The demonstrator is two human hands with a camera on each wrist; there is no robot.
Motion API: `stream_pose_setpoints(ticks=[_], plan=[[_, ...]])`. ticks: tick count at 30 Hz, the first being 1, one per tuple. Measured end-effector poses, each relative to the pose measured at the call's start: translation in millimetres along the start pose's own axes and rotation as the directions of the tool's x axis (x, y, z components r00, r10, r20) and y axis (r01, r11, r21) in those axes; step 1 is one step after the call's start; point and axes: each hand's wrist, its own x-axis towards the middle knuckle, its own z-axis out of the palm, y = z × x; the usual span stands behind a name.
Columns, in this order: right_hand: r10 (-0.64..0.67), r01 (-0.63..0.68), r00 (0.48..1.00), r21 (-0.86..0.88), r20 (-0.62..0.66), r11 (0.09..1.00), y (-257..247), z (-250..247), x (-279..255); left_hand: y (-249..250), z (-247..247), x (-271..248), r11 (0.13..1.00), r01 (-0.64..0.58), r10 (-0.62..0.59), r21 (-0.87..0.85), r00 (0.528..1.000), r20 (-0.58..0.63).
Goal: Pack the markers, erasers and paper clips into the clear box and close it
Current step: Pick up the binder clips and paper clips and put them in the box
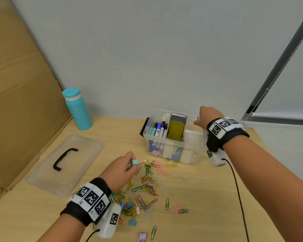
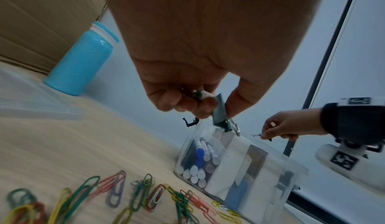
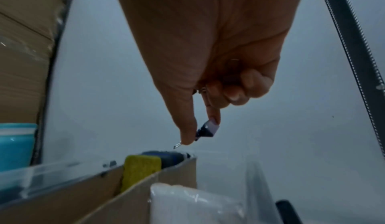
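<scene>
Light wood table [image 1: 208,198], pale grey wall behind, cardboard sheet leaning left of clear box [image 1: 173,149]. Box open, markers [image 1: 158,130] upright inside, caps up. Lid [image 1: 65,165] flat, left of box. Right hand [image 1: 209,117] pinches purple binder clip [image 1: 198,118] above box. Left hand [image 1: 119,169] pinches teal binder clip [image 1: 135,162] over paper clips [image 1: 150,186] in front of box.

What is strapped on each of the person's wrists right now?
Both forearms are bare. Each wrist has a black fabric wrap under a white band printed with black square tag markers. A white camera pod with its own tag hangs below each wrist, and a thin black cable trails from it.
</scene>
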Motion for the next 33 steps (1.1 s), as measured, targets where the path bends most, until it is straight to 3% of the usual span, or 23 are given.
stream_pose_setpoints(ticks=[5,11,13,16,20,28,33], plan=[[0.000,-0.002,0.994,0.021,0.108,1.000,-8,17,32,-2,-4,1,1.000,0.012,-0.012,0.012,1.000,0.012],[-0.001,-0.041,0.979,0.202,0.203,0.979,-3,24,31,-7,-5,6,1.000,0.008,-0.008,-0.010,1.000,0.013],[-0.009,-0.041,0.988,0.317,0.153,0.947,4,24,21,-6,-4,8,1.000,-0.005,0.005,-0.011,1.000,0.012],[0.029,-0.014,0.999,0.454,-0.025,0.891,19,32,-9,1,-2,10,0.998,-0.052,0.051,-0.046,0.998,-0.026],[0.071,-0.001,0.983,0.376,-0.172,0.926,33,71,-58,26,3,24,0.989,-0.128,0.115,-0.079,0.982,-0.151],[0.117,-0.008,0.972,0.469,-0.204,0.883,30,110,-70,104,16,120,0.945,-0.194,0.244,0.265,0.954,-0.173],[0.121,0.007,0.965,0.479,-0.235,0.878,30,116,-70,146,41,193,0.782,-0.217,0.208,0.585,0.975,0.083]])
